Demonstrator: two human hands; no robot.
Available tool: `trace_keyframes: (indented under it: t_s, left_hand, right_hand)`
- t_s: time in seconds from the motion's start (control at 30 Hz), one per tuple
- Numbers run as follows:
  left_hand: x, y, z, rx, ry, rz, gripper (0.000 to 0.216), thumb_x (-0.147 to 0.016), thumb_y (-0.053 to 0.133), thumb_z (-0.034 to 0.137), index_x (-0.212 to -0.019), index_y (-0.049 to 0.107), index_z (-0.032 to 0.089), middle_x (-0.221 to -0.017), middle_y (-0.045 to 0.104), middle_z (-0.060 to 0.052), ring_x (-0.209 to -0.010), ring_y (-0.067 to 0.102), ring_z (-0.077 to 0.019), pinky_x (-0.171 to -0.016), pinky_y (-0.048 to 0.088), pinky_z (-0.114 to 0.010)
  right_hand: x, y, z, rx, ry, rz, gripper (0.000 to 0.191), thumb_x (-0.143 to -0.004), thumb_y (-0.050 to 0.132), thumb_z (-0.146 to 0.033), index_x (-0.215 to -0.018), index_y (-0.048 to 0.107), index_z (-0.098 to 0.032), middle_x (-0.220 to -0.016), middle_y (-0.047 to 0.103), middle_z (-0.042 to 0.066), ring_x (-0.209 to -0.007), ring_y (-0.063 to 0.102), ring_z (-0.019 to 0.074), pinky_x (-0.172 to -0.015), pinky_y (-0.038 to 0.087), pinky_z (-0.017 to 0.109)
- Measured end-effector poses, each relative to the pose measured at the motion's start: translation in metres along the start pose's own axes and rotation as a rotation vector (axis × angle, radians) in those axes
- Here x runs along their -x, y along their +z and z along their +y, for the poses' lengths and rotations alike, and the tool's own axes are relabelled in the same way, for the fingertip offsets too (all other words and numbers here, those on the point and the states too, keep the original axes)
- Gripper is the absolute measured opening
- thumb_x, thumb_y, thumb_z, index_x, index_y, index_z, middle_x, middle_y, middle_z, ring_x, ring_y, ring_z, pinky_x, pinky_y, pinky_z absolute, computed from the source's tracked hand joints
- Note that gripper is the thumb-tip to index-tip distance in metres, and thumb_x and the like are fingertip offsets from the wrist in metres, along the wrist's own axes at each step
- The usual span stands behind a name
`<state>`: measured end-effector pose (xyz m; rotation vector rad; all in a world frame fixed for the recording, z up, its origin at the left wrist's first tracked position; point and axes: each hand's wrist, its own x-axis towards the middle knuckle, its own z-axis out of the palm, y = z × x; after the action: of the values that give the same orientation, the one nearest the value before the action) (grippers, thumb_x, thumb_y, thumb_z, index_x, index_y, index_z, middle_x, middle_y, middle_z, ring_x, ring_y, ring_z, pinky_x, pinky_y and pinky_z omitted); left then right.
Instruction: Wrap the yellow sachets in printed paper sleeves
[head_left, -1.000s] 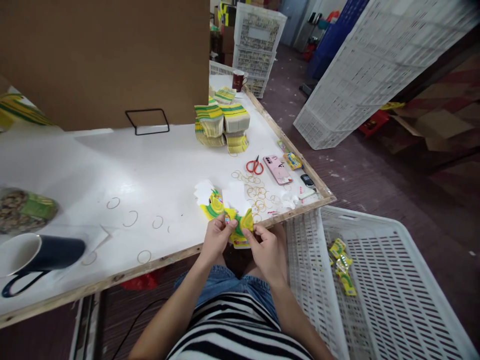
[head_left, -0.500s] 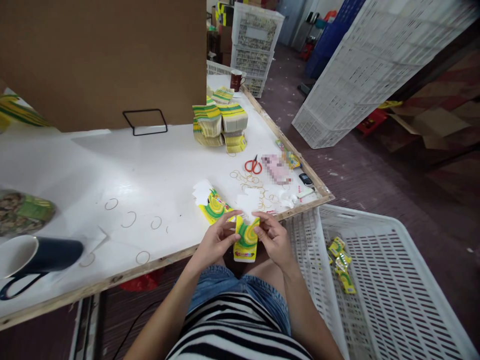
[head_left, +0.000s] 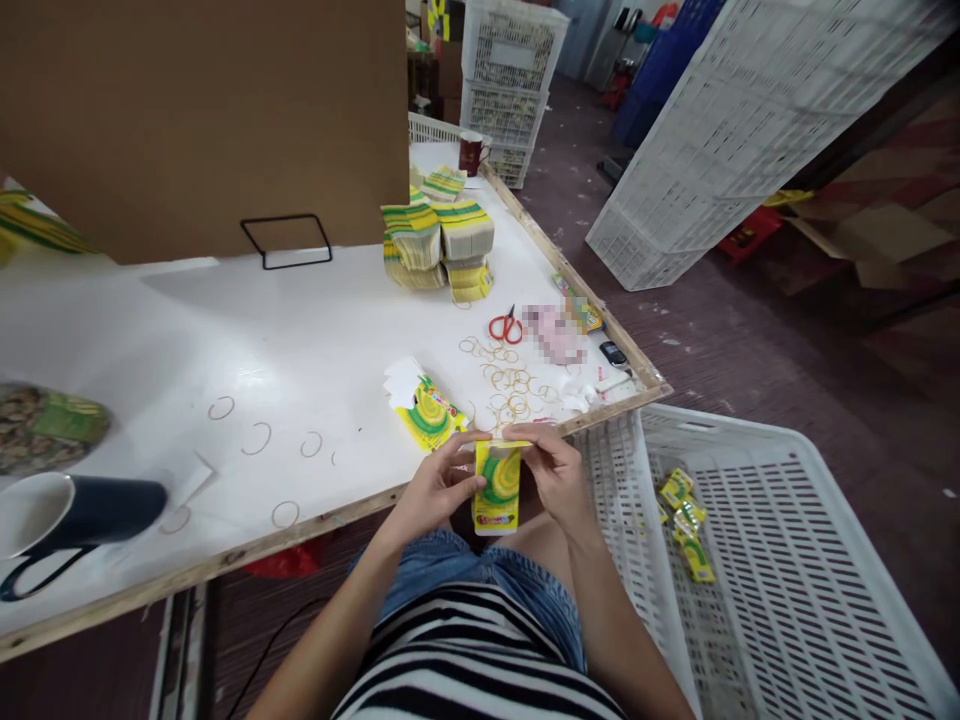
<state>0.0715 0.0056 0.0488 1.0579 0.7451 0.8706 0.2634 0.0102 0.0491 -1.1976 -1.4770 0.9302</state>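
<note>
Between my two hands is a small yellow-and-green printed carton [head_left: 498, 485], upright just off the table's front edge. My left hand [head_left: 448, 478] grips its left side, thumb on the front and fingers at the top. On the other side, my right hand [head_left: 553, 466] is closed on the upper right edge, its fingers lying along the folded top flap. A fanned pile of flat cartons [head_left: 427, 412] with white flaps lies on the table beside my left hand. Loose rubber bands [head_left: 510, 378] are scattered just beyond my hands.
Red-handled scissors [head_left: 506, 328] lie near bundled carton stacks [head_left: 439, 245]. A dark blue mug [head_left: 112, 510] stands on the left by a bag [head_left: 52, 428]. At my right, a white crate [head_left: 817, 560] holds a few yellow packs [head_left: 690, 530]. A large cardboard sheet [head_left: 202, 120] stands behind.
The carton's white top flap, which stood up before, is now folded over at the top edge. Both hands' fingers have come together along that edge.
</note>
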Motion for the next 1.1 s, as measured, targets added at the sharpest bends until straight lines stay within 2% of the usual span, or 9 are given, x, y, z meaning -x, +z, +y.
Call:
trace_keyframes:
  t_s: [0.07,0.13,0.23,0.3,0.43,0.63,0.9,1.1]
  left_hand:
    - [0.000,0.001,-0.002,-0.092,0.015,0.072,0.052,-0.082,0.067,0.028,-0.130,0.051,0.020,-0.113,0.067,-0.011,-0.092,0.068,-0.0210,-0.078,0.055,-0.031]
    - [-0.001,0.003,-0.004,-0.154,0.026,0.124,0.049,-0.083,0.065,0.027,-0.130,0.051,0.020,-0.114,0.067,-0.010,-0.089,0.068,-0.0197,-0.077,0.055,-0.029]
    - [-0.001,0.006,-0.006,-0.163,0.029,0.125,0.049,-0.083,0.062,0.024,-0.131,0.050,0.020,-0.121,0.064,-0.011,-0.090,0.068,-0.0196,-0.080,0.055,-0.031]
    - [-0.001,0.007,-0.006,-0.157,0.031,0.092,0.050,-0.084,0.061,0.024,-0.132,0.049,0.020,-0.124,0.063,-0.013,-0.095,0.067,-0.0208,-0.084,0.055,-0.034]
    - [-0.001,0.007,-0.004,-0.125,0.026,0.060,0.052,-0.085,0.061,0.025,-0.135,0.046,0.022,-0.122,0.064,-0.013,-0.103,0.065,-0.0229,-0.090,0.052,-0.037]
    - [-0.003,0.008,0.000,-0.045,0.003,0.090,0.056,-0.081,0.068,0.030,-0.133,0.048,0.022,-0.117,0.067,-0.012,-0.099,0.067,-0.0238,-0.082,0.054,-0.034]
    - [-0.004,0.013,0.007,0.003,-0.021,0.074,0.059,-0.080,0.069,0.030,-0.134,0.048,0.021,-0.116,0.067,-0.013,-0.100,0.066,-0.0244,-0.084,0.053,-0.035]
    - [-0.005,0.011,0.008,0.059,-0.042,0.103,0.067,-0.076,0.073,0.028,-0.136,0.046,0.021,-0.110,0.070,-0.011,-0.091,0.069,-0.0234,-0.080,0.055,-0.035]
  right_hand:
    - [-0.001,-0.005,-0.003,0.029,-0.011,-0.036,0.032,-0.091,0.052,-0.044,-0.091,0.074,-0.021,-0.097,0.067,0.009,-0.094,0.061,0.0227,-0.084,0.049,0.036]
    - [-0.001,-0.007,-0.006,0.007,0.093,-0.119,0.033,-0.089,0.055,-0.045,-0.104,0.070,-0.020,-0.091,0.068,0.007,-0.085,0.062,0.0209,-0.076,0.051,0.034]
    - [0.000,-0.005,-0.007,-0.029,0.271,-0.241,0.042,-0.082,0.064,-0.036,-0.120,0.057,-0.020,-0.081,0.070,0.002,-0.072,0.063,0.0171,-0.065,0.050,0.028]
    - [-0.001,-0.002,-0.005,0.010,0.305,-0.226,0.040,-0.080,0.064,-0.030,-0.117,0.052,-0.020,-0.076,0.070,-0.001,-0.066,0.063,0.0156,-0.061,0.048,0.026]
    - [-0.002,0.001,-0.002,0.063,0.311,-0.160,0.036,-0.077,0.064,-0.026,-0.111,0.051,-0.021,-0.067,0.068,-0.003,-0.060,0.061,0.0148,-0.057,0.045,0.024]
    - [-0.001,-0.003,-0.003,-0.066,0.296,-0.202,0.044,-0.079,0.066,-0.036,-0.118,0.052,-0.020,-0.068,0.064,-0.002,-0.064,0.061,0.0157,-0.061,0.047,0.025]
    - [-0.003,-0.002,-0.013,0.320,0.188,-0.179,0.029,-0.084,0.059,-0.030,-0.111,0.054,-0.021,-0.054,0.047,-0.009,-0.052,0.047,0.0128,-0.054,0.034,0.023]
    - [-0.005,0.005,-0.017,0.298,0.155,-0.203,0.030,-0.083,0.058,-0.028,-0.111,0.052,-0.020,-0.054,0.043,-0.010,-0.048,0.044,0.0114,-0.051,0.033,0.022]
